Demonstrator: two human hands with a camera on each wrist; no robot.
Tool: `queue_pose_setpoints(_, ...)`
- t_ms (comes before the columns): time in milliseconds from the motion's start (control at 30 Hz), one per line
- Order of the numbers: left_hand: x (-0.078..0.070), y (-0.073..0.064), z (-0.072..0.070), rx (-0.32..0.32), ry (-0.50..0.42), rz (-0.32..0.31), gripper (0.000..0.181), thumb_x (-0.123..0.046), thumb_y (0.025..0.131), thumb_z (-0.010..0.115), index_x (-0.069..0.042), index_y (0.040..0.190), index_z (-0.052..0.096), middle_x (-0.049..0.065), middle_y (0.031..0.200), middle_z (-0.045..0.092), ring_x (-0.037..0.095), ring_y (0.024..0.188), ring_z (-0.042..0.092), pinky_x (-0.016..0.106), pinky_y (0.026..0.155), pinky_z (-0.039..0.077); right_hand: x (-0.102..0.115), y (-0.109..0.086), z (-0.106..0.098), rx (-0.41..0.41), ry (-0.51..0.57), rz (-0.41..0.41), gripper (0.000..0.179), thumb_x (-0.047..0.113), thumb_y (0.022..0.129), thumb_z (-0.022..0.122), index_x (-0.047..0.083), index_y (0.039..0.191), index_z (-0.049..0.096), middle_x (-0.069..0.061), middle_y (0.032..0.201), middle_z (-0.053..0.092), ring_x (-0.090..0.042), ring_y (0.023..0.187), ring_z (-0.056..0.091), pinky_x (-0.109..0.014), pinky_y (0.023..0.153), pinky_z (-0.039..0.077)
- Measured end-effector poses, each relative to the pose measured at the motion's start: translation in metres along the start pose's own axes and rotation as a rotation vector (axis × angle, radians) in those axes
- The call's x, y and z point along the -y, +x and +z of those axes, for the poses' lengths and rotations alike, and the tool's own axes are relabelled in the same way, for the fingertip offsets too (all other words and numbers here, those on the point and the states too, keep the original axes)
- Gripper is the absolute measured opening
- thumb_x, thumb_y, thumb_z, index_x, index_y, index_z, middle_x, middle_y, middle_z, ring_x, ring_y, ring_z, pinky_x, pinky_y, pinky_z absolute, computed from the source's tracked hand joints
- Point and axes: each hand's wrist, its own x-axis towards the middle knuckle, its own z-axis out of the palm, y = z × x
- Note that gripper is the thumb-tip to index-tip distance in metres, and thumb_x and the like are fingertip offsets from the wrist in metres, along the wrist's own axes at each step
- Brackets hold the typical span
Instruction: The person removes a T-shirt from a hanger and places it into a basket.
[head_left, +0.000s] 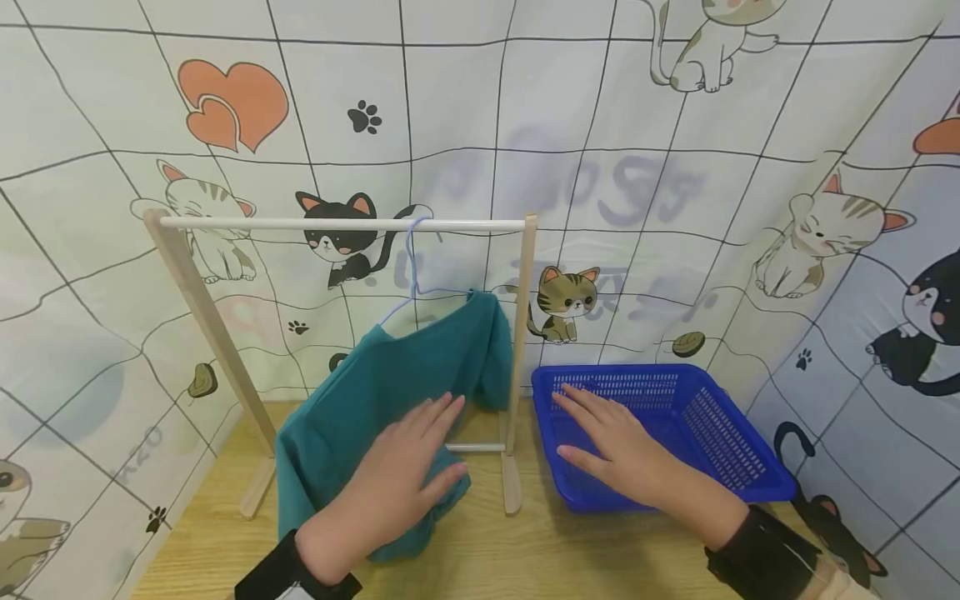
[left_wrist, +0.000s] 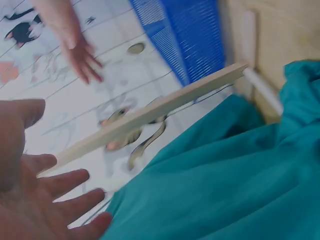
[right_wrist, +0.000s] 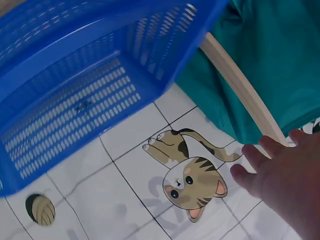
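Note:
A teal garment hangs on a thin light-blue hanger, hooked over the white bar of a small wooden rack. In the head view my left hand is in front of the garment, fingers extended and holding nothing; in the left wrist view its fingers show a gap from the cloth. Above the blue plastic basket, my right hand is spread, also with nothing in it. The right wrist view shows that hand near the rack's upright.
The basket stands right of the rack on a wood-grain table. Behind and on both sides hangs a white gridded sheet printed with cartoon cats. The rack's right foot lies between garment and basket.

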Motion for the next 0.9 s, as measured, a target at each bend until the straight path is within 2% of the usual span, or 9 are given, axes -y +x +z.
queue_pose_setpoints(100, 0.003, -0.001, -0.013, -0.206, 0.034, 0.051, 0.064, -0.037, 0.089, 0.064, -0.020, 0.145, 0.038, 0.003, 0.143, 0.046, 0.028, 0.135, 0.038, 0.053, 0.102, 0.040, 0.001, 0.014, 0.003, -0.019, 0.164, 0.021, 0.064, 0.046, 0.097, 0.048, 0.023, 0.151, 0.022, -0.006, 0.156, 0.023, -0.034, 0.143, 0.022, -0.064, 0.108, 0.023)
queue_pose_setpoints(167, 0.005, -0.001, -0.022, -0.337, 0.085, 0.095, 0.060, -0.030, 0.086, 0.068, -0.018, 0.140, 0.046, 0.005, 0.137, 0.051, 0.032, 0.133, 0.039, 0.055, 0.102, 0.038, 0.001, 0.023, 0.007, -0.033, 0.299, 0.052, 0.062, 0.041, 0.098, 0.048, 0.022, 0.151, 0.022, -0.008, 0.155, 0.023, -0.035, 0.142, 0.022, -0.064, 0.107, 0.024)
queue_pose_setpoints(233, 0.008, -0.003, -0.031, -0.442, 0.132, 0.112, 0.058, -0.025, 0.084, 0.069, -0.016, 0.137, 0.050, 0.008, 0.135, 0.052, 0.035, 0.133, 0.038, 0.057, 0.102, 0.035, 0.001, 0.034, 0.011, -0.058, 0.426, 0.086, 0.061, 0.037, 0.099, 0.047, 0.020, 0.151, 0.020, -0.010, 0.155, 0.022, -0.036, 0.140, 0.024, -0.063, 0.107, 0.026)
queue_pose_setpoints(333, 0.014, -0.005, -0.045, -0.564, 0.172, 0.063, 0.057, -0.020, 0.083, 0.066, -0.012, 0.137, 0.050, 0.013, 0.136, 0.051, 0.039, 0.132, 0.037, 0.058, 0.103, 0.033, 0.000, 0.052, 0.018, -0.128, 0.586, 0.117, 0.060, 0.032, 0.101, 0.045, 0.012, 0.150, 0.018, -0.016, 0.152, 0.023, -0.040, 0.135, 0.031, -0.061, 0.105, 0.031)
queue_pose_setpoints(433, 0.021, -0.008, -0.055, -0.655, 0.181, -0.046, 0.055, -0.015, 0.085, 0.064, -0.007, 0.137, 0.049, 0.017, 0.133, 0.051, 0.041, 0.124, 0.044, 0.056, 0.096, 0.040, -0.001, 0.069, 0.023, -0.190, 0.737, 0.172, 0.061, 0.033, 0.101, 0.043, 0.010, 0.150, 0.016, -0.017, 0.152, 0.024, -0.039, 0.134, 0.034, -0.059, 0.105, 0.032)
queue_pose_setpoints(533, 0.027, -0.012, -0.060, -0.680, 0.159, -0.156, 0.050, -0.012, 0.087, 0.064, -0.004, 0.135, 0.051, 0.019, 0.125, 0.055, 0.040, 0.112, 0.053, 0.054, 0.084, 0.048, 0.001, 0.082, 0.026, -0.233, 0.882, 0.249, 0.059, 0.034, 0.101, 0.043, 0.014, 0.150, 0.017, -0.012, 0.152, 0.025, -0.034, 0.138, 0.030, -0.058, 0.109, 0.029)
queue_pose_setpoints(667, 0.030, -0.018, -0.063, -0.619, 0.122, -0.279, 0.041, -0.011, 0.092, 0.059, -0.004, 0.131, 0.054, 0.017, 0.113, 0.060, 0.036, 0.102, 0.057, 0.050, 0.074, 0.052, 0.010, 0.098, 0.029, -0.291, 1.023, 0.295, 0.054, 0.034, 0.102, 0.041, 0.017, 0.149, 0.021, -0.008, 0.151, 0.028, -0.030, 0.140, 0.026, -0.054, 0.114, 0.022)
queue_pose_setpoints(767, 0.032, -0.018, -0.061, -0.579, 0.086, -0.320, 0.031, -0.011, 0.096, 0.053, -0.005, 0.126, 0.059, 0.014, 0.103, 0.059, 0.032, 0.092, 0.057, 0.045, 0.068, 0.052, 0.016, 0.109, 0.032, -0.340, 1.055, 0.304, 0.054, 0.038, 0.101, 0.040, 0.017, 0.148, 0.025, -0.008, 0.151, 0.029, -0.029, 0.141, 0.026, -0.053, 0.114, 0.022)
queue_pose_setpoints(900, 0.035, -0.016, -0.056, -0.554, 0.058, -0.340, 0.026, -0.009, 0.098, 0.048, -0.004, 0.120, 0.061, 0.012, 0.094, 0.054, 0.026, 0.082, 0.053, 0.039, 0.062, 0.049, 0.027, 0.117, 0.035, -0.407, 1.079, 0.325, 0.054, 0.039, 0.101, 0.040, 0.016, 0.148, 0.028, -0.008, 0.151, 0.030, -0.028, 0.141, 0.026, -0.051, 0.114, 0.023)
